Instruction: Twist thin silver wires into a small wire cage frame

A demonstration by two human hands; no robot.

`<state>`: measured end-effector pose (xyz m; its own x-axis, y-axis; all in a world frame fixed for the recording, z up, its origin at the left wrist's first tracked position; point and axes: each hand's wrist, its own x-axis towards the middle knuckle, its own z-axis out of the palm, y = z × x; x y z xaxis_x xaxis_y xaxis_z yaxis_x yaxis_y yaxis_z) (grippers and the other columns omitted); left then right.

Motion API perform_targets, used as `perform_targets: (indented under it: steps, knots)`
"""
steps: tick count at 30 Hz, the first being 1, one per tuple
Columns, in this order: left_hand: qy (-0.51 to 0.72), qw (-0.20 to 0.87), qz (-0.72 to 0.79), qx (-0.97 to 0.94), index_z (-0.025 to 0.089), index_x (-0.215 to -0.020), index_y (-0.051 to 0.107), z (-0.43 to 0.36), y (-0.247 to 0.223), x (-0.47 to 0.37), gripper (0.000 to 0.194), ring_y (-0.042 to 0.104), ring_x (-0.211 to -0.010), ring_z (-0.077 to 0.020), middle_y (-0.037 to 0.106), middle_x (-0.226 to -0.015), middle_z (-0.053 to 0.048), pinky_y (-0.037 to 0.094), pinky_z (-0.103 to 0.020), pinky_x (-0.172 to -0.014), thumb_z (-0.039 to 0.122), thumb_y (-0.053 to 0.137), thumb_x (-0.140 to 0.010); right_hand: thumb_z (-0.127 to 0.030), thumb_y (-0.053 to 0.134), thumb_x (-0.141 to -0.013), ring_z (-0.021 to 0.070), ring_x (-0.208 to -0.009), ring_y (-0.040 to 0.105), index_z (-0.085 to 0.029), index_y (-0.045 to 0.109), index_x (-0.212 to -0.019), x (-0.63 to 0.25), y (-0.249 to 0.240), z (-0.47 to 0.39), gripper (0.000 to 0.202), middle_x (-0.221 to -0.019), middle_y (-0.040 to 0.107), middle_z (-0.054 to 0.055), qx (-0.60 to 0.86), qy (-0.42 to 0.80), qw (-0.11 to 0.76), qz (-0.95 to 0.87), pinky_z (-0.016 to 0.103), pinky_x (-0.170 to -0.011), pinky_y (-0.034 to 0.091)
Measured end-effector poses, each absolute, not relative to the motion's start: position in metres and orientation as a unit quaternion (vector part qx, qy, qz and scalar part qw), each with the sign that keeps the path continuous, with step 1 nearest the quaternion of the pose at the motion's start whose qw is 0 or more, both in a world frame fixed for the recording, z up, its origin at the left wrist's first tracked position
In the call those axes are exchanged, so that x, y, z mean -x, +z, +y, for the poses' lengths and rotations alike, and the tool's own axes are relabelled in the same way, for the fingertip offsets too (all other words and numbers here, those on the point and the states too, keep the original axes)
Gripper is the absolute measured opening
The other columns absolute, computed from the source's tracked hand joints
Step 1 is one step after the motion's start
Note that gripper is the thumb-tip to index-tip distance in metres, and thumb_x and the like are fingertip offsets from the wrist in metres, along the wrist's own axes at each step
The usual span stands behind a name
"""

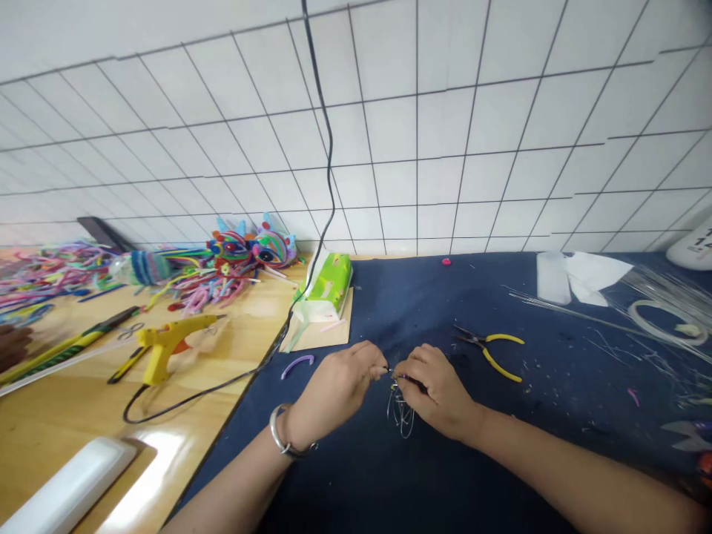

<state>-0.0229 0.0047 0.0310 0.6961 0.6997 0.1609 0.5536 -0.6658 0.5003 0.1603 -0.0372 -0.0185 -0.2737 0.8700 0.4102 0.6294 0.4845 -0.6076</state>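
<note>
Both hands meet over the dark blue cloth. My left hand (pixel 345 376), with a silver bangle on its wrist, pinches a small dark end of wire between thumb and forefinger. Close beside it, my right hand (pixel 437 387) is closed on a bundle of looped silver wire (pixel 401 415). The thin loops hang below the fingers, and the fingertips hide the top of the bundle. To the right of my right hand lie pliers (pixel 495 354) with yellow handles, jaws pointing left. A purple curved strip (pixel 297 366) is left of my left hand.
A green tissue pack (pixel 328 285) stands behind my left hand. On the wooden table are a yellow glue gun (pixel 170 343), its black cord, and colourful pipe cleaners (pixel 50 278). Loose wires (pixel 578 308) and a white coil (pixel 667 322) lie right. Another person's hand (pixel 14 345) shows far left.
</note>
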Motion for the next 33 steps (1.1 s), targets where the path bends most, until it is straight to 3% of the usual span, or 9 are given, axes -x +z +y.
perform_targets:
  steps: [9,12,17,23,29,33]
  knots:
    - [0.282,0.314,0.374,-0.826,0.015,-0.075,0.053,0.013,0.036,0.028,0.015,0.051,-0.071,-0.0136,0.056,-0.074,-0.003,0.040,-0.026,-0.068,0.020,0.045,-0.086,-0.013,0.051,-0.082,0.0139,-0.071,0.050,-0.020,0.063,-0.081,-0.164,-0.021,-0.035,0.014,-0.070,0.055,0.000,0.469,0.166,0.393,-0.773,0.030,-0.071,0.037]
    - [0.342,0.417,0.388,-0.747,0.015,-0.077,0.054,0.013,0.028,0.025,0.014,0.052,-0.067,-0.0127,0.057,-0.070,-0.002,0.040,-0.025,-0.066,0.024,0.048,-0.086,-0.012,0.051,-0.081,0.0141,-0.073,0.050,-0.019,0.063,-0.081,-0.166,-0.022,-0.035,0.014,-0.073,0.056,0.001,0.464,0.174,0.392,-0.775,0.031,-0.072,0.037]
    - [0.382,0.594,0.338,-0.621,0.014,-0.078,0.050,0.010,0.024,0.018,0.013,0.055,-0.061,-0.0101,0.064,-0.086,-0.006,0.041,-0.023,-0.059,0.024,0.050,-0.085,-0.012,0.051,-0.080,0.0144,-0.073,0.050,-0.019,0.063,-0.082,-0.167,-0.023,-0.036,0.014,-0.073,0.056,0.001,0.453,0.174,0.384,-0.786,0.031,-0.073,0.037]
    - [0.432,0.540,0.372,-0.620,0.015,-0.076,0.051,0.019,0.033,0.030,0.012,0.050,-0.060,-0.0083,0.060,-0.080,-0.002,0.038,-0.021,-0.059,0.024,0.051,-0.084,-0.011,0.050,-0.081,0.0139,-0.072,0.049,-0.019,0.063,-0.080,-0.166,-0.022,-0.034,0.015,-0.071,0.056,0.001,0.437,0.170,0.383,-0.796,0.030,-0.071,0.037]
    - [0.303,0.298,0.447,-0.787,0.017,-0.082,0.056,0.024,0.030,0.037,0.016,0.052,-0.070,-0.0140,0.058,-0.075,-0.002,0.039,-0.025,-0.068,0.030,0.048,-0.086,-0.012,0.051,-0.081,0.0144,-0.074,0.049,-0.019,0.064,-0.081,-0.168,-0.025,-0.031,0.015,-0.073,0.055,0.002,0.446,0.168,0.371,-0.797,0.030,-0.073,0.037]
    - [0.217,0.388,0.401,-0.801,0.016,-0.082,0.057,0.020,0.032,0.034,0.022,0.051,-0.067,-0.0141,0.057,-0.071,-0.002,0.038,-0.025,-0.065,0.031,0.043,-0.088,-0.014,0.051,-0.081,0.0149,-0.074,0.048,-0.018,0.064,-0.083,-0.169,-0.028,-0.031,0.014,-0.074,0.055,0.002,0.447,0.164,0.361,-0.802,0.030,-0.073,0.037]
